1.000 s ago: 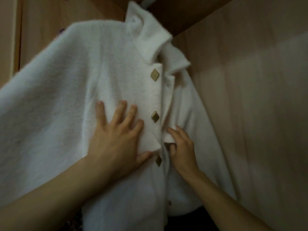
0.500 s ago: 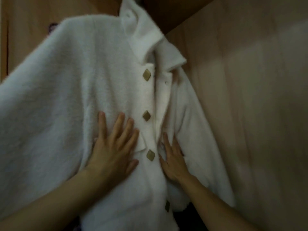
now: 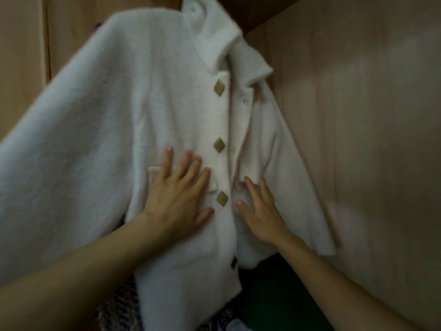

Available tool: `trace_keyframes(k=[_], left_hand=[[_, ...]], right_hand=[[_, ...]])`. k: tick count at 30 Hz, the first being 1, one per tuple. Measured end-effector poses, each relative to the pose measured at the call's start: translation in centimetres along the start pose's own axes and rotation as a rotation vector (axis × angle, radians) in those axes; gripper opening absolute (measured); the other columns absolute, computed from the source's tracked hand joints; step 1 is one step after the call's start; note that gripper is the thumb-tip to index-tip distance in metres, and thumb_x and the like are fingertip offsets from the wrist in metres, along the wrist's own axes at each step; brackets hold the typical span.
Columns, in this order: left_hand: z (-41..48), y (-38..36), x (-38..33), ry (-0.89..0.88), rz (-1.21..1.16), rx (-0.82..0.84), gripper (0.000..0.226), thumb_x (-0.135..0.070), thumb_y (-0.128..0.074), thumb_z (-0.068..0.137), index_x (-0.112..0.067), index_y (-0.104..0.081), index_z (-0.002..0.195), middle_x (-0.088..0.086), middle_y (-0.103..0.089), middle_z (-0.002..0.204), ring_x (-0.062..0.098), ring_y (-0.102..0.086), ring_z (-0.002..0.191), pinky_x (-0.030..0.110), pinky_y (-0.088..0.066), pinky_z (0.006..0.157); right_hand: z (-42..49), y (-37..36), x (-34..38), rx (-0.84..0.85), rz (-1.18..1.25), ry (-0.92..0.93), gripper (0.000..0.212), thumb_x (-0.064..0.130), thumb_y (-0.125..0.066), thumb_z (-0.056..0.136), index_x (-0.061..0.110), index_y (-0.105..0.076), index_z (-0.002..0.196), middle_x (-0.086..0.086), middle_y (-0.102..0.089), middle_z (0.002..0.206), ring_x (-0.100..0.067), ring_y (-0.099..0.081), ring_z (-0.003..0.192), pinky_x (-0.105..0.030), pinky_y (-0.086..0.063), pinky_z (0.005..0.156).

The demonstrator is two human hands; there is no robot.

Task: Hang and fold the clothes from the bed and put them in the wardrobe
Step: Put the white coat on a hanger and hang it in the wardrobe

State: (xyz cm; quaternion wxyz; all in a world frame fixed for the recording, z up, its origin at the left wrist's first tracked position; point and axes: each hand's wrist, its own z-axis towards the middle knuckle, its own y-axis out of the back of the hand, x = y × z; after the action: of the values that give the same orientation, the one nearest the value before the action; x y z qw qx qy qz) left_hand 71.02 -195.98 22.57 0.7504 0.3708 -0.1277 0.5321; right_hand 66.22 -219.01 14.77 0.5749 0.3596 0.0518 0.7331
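A white fluffy coat with gold diamond-shaped buttons hangs inside the wardrobe, collar at the top; whatever it hangs from is hidden. My left hand lies flat on the left front panel, fingers spread, over a chest pocket flap. My right hand rests flat on the right front panel, just right of the button strip. Neither hand grips the fabric. The top of the coat front hangs unbuttoned.
The wooden wardrobe side wall stands close on the right. A wooden back panel shows behind the coat's left shoulder. Dark and patterned garments lie at the bottom beneath the coat.
My right hand let go of the front edge it pinched and now lies flat. Both hands slid down the coat front.
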Motion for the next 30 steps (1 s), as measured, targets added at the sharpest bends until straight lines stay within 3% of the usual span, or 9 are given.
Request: trace_keyframes(k=[5,10,13,16,18,24,27,30], left_hand=[[-1.6,1.6,0.1,-0.032,-0.125,-0.041,0.09,-0.076,-0.024,0.087,-0.021,-0.011,0.158,0.011,-0.011,0.165,0.031,0.002,0.153,0.06,0.013,0.117],[-3.8,2.4,0.5,-0.108,-0.264,-0.069,0.085,-0.069,-0.036,0.089,-0.02,-0.019,0.156,0.011,-0.017,0.164,0.029,-0.002,0.153,0.055,0.008,0.12],[-5.5,2.9,0.7,-0.151,-0.337,-0.07,0.082,-0.064,-0.041,0.091,-0.019,-0.018,0.156,0.011,-0.015,0.164,0.03,0.0,0.153,0.055,0.006,0.121],[-7.4,3.9,0.6,-0.162,-0.424,-0.117,0.08,-0.063,-0.041,0.091,-0.02,-0.018,0.155,0.011,-0.015,0.164,0.03,0.0,0.153,0.057,0.005,0.12],[-8.8,4.6,0.3,-0.174,-0.435,-0.142,0.08,-0.062,-0.039,0.092,-0.018,-0.017,0.156,0.011,-0.014,0.164,0.031,0.0,0.152,0.059,0.006,0.119],[-12.7,6.6,-0.4,-0.216,-0.46,-0.129,0.081,-0.061,-0.042,0.091,-0.016,-0.019,0.154,0.014,-0.016,0.161,0.036,-0.005,0.15,0.064,0.003,0.116],[-14.6,8.1,0.2,-0.224,-0.515,-0.124,0.079,-0.061,-0.043,0.09,-0.017,-0.023,0.152,0.013,-0.018,0.161,0.035,-0.005,0.15,0.064,0.0,0.116],[-16.4,9.7,1.1,-0.216,-0.556,-0.125,0.077,-0.063,-0.041,0.09,-0.019,-0.024,0.151,0.012,-0.017,0.161,0.034,-0.005,0.15,0.062,0.002,0.118]], right_hand=[[-1.8,2.3,3.6,0.004,0.001,-0.029,0.066,0.057,-0.039,0.098,0.035,-0.014,0.155,0.004,0.004,0.165,-0.014,-0.004,0.15,-0.039,-0.012,0.122],[-4.4,3.6,7.8,-0.031,-0.06,-0.01,0.066,0.053,-0.042,0.099,0.026,-0.021,0.155,0.002,-0.02,0.162,-0.015,-0.018,0.148,-0.034,-0.018,0.121],[-7.3,4.4,10.5,-0.014,-0.148,-0.035,0.067,0.058,-0.04,0.097,0.026,-0.023,0.154,0.005,-0.025,0.16,-0.012,-0.022,0.146,-0.031,-0.019,0.119],[-10.5,5.6,13.1,-0.012,-0.219,-0.045,0.071,0.071,-0.032,0.092,0.033,-0.026,0.151,0.006,-0.033,0.155,-0.013,-0.03,0.142,-0.041,-0.028,0.118],[-12.8,6.5,14.7,-0.028,-0.286,-0.053,0.064,0.068,-0.033,0.094,0.033,-0.031,0.148,0.006,-0.042,0.146,-0.015,-0.039,0.135,-0.043,-0.036,0.112],[-20.2,9.0,19.6,-0.045,-0.504,-0.227,0.068,0.061,-0.034,0.098,0.026,-0.019,0.154,-0.002,-0.024,0.159,-0.021,-0.025,0.144,-0.039,-0.021,0.12],[-23.0,10.6,22.8,-0.04,-0.57,-0.274,0.063,0.053,-0.036,0.101,0.025,-0.017,0.155,-0.002,-0.024,0.158,-0.019,-0.022,0.143,-0.023,-0.012,0.109],[-25.2,12.0,25.3,-0.059,-0.608,-0.284,0.064,0.055,-0.035,0.1,0.029,-0.015,0.155,-0.004,-0.018,0.161,-0.019,-0.017,0.145,-0.031,-0.013,0.114]])
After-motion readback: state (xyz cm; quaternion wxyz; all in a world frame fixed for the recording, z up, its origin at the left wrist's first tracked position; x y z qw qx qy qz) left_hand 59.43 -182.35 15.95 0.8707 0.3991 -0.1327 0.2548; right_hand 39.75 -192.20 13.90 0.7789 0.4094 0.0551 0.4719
